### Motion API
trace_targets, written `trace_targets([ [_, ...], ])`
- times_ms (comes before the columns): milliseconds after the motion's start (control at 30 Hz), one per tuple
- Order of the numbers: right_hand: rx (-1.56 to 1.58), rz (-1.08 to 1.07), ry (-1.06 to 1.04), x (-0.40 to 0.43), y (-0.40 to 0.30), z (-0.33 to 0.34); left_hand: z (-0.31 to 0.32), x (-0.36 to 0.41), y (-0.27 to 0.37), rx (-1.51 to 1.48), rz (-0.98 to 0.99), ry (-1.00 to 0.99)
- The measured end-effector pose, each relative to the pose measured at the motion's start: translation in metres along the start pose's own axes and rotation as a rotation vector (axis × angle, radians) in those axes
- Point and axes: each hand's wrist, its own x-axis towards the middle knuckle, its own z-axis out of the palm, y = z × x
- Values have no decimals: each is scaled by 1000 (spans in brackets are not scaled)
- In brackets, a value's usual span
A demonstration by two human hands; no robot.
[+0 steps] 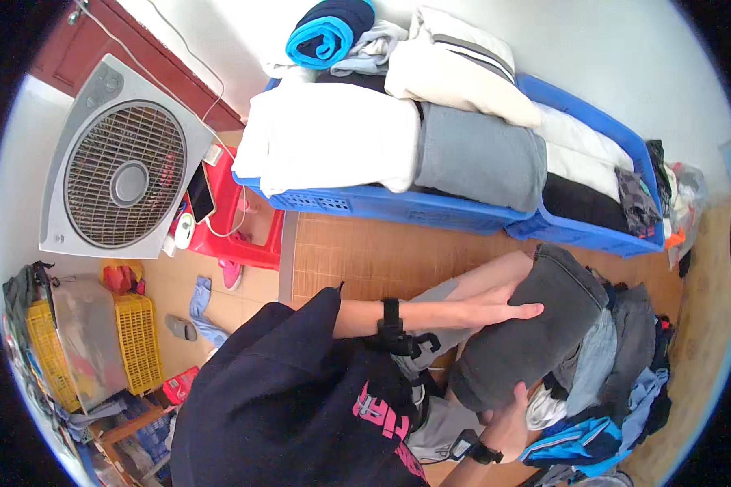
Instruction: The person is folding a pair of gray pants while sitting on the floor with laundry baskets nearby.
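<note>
A dark grey garment (524, 347) with a stitched seam, folded into a thick long bundle, lies across my lap. My left hand (499, 309) grips its near upper side, thumb on top and the other fingers partly hidden. At the lower end my right hand (510, 420) holds the edge, with its thumb against the cloth. Just beyond the bundle is a loose heap of clothes, including light blue denim (592, 362), a grey garment (627, 347), a white piece (546, 409) and a bright blue and navy garment (575, 441).
Two blue plastic crates (463, 218) (609, 245) of folded clothes stand along the wall. To the left, a box fan (128, 176) stands by a red plastic stool (219, 243) with a phone (201, 193) on it. A cable runs there. Yellow crates (139, 344) stand lower left.
</note>
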Motion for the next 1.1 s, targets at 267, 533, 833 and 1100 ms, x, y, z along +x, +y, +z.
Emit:
trace_targets([
  [267,153,-81,4,23,-65,73,-44,30,1,209,218,-158],
  [533,67,-315,-65,78,-100,28,-61,26,-6,-25,-182,-193],
  [833,182,-269,23,150,-171,33,-196,-40,-41,197,-800,64],
  [1100,41,-327,-21,212,-240,44,-262,-116,-54,229,-1002,219],
])
